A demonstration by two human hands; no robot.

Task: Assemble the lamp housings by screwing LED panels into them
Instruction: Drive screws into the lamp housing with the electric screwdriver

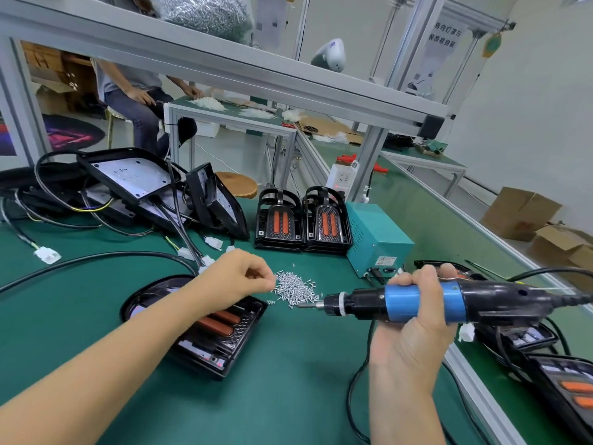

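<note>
A black lamp housing with two orange-brown lenses lies on the green mat under my left forearm, and a black oval part lies just left of it. My left hand hovers at the left edge of a pile of small silver screws, fingertips pinched together; whether a screw sits between them cannot be seen. My right hand grips a blue and black electric screwdriver held level, its bit pointing left at the pile.
Two stacks of black housings stand behind the screws beside a teal power box. Housings with LED panels and cables are heaped at the back left. More housings lie at the right edge. A person sits at a far table.
</note>
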